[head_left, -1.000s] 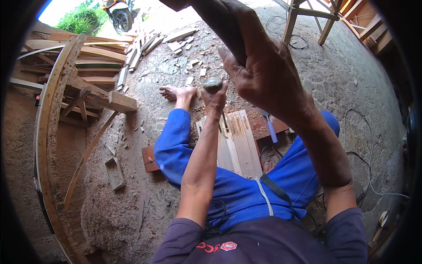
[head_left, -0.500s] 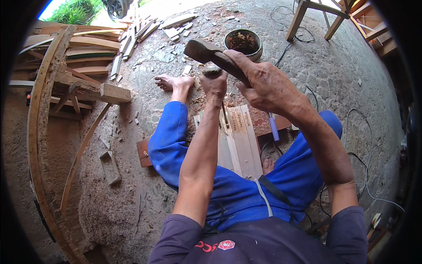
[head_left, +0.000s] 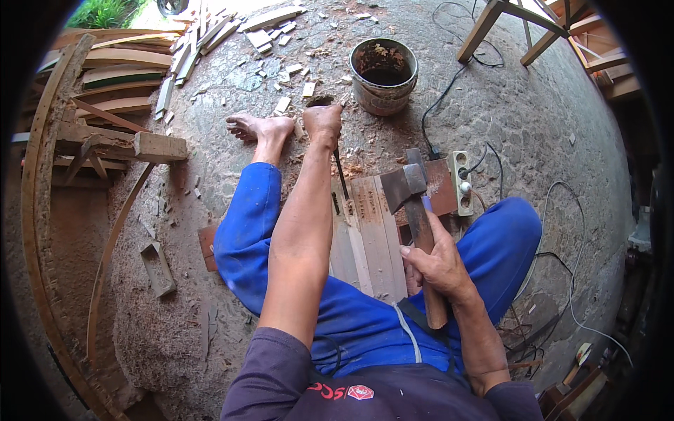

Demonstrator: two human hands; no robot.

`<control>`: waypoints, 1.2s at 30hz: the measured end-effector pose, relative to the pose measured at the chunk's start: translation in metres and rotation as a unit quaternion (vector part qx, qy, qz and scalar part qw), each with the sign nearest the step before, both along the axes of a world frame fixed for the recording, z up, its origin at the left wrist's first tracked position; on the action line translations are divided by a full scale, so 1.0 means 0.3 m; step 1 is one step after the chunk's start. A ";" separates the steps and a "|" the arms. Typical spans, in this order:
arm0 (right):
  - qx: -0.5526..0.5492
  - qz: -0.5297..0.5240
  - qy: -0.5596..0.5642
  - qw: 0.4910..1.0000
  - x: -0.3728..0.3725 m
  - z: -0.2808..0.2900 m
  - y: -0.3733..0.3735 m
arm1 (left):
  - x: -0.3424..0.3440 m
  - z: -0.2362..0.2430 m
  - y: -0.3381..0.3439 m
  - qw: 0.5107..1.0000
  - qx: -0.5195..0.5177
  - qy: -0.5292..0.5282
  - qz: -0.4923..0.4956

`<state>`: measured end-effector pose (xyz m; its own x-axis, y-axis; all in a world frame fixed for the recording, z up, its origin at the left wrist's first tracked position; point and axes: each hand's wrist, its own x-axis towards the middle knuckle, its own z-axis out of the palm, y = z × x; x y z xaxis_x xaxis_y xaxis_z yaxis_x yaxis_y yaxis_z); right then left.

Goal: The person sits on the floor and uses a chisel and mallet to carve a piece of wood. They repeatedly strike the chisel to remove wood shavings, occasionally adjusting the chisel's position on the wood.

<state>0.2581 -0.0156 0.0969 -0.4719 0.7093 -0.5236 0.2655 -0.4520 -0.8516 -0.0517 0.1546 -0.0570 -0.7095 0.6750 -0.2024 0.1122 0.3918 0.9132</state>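
My left hand [head_left: 324, 126] is closed around the top of a chisel [head_left: 341, 172], its dark shaft slanting down to pale wooden boards [head_left: 379, 242]. Rows of small slots are cut near the far ends of these boards, which lie side by side between my legs; the chisel's tip meets one of them. In my right hand [head_left: 444, 263] is a hatchet [head_left: 420, 228], gripped by its wooden handle. Its dark head hangs over the boards' right side, apart from the chisel. A purple tool handle [head_left: 427, 203] shows partly behind the hatchet.
Beyond the boards stands a dirty bucket [head_left: 384, 98]. A power strip [head_left: 460, 184] with cords lies to the right. Wood offcuts [head_left: 260, 40] and chips litter the ground. Curved timbers and a wooden frame [head_left: 160, 148] stand at left, a small wooden box [head_left: 157, 269] nearby.
The hatchet has come down from above the left hand to the right, its head now over the boards. My left hand still grips the chisel; the view has shifted slightly.
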 end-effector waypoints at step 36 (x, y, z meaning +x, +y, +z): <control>-0.044 0.118 -0.059 0.990 -0.031 -0.118 -0.038 | 0.223 0.399 -0.430 0.899 0.296 0.300 -0.120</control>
